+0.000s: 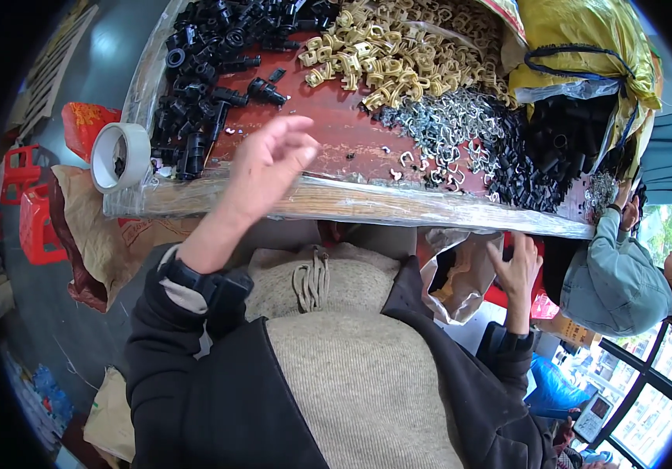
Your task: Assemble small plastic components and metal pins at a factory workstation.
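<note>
My left hand (268, 170) is above the front edge of the table (304, 168), its fingers loosely bent and apart, with nothing visible in them. Closest to it are black plastic fittings (265, 91) heaped on the left of the tabletop. Past the table's front edge, my right hand (517, 270) hangs over the right side of an open sack (453, 301). Its fingers are spread and hold nothing that I can see. Beige plastic clips (383, 55) lie piled at the back middle, with small metal hooks (449, 129) to their right.
Short black pieces (527, 168) spread beside a yellow bag (586, 39) of black tubes. A tape roll (121, 158) stands at the table's left corner. Red stools (39, 227) and a brown sack (89, 234) are on the left. A co-worker (625, 273) sits at the right end.
</note>
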### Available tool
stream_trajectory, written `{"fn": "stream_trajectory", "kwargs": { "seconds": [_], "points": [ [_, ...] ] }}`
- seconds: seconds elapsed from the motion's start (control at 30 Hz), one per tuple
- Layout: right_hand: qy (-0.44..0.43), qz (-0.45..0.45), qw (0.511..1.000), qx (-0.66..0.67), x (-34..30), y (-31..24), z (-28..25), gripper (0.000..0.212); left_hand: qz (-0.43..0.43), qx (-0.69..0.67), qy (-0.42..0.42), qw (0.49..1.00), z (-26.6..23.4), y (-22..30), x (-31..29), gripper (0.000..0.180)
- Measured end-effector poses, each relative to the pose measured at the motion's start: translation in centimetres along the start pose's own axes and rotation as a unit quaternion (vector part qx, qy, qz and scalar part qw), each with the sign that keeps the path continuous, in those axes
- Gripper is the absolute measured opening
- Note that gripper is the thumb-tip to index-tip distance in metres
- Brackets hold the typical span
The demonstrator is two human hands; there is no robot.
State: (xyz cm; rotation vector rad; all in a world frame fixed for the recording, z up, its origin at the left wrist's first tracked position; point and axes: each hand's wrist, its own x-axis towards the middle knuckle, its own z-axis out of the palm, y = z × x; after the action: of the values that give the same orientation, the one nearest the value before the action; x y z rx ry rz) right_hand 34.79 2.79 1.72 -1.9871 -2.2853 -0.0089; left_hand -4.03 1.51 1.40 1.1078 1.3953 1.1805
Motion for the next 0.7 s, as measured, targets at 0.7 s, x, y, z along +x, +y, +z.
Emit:
{"fn": "stream_trajectory", "kwargs": {
  "seconds": [0.7],
  "points": [
    [-0.062, -0.455, 0.850, 0.258, 14.2, -25.1, 4.6, 0.023, 0.197, 0.563, 0.018, 0.803, -3.8, -1.1, 5.1, 0.012]
  ]
}}
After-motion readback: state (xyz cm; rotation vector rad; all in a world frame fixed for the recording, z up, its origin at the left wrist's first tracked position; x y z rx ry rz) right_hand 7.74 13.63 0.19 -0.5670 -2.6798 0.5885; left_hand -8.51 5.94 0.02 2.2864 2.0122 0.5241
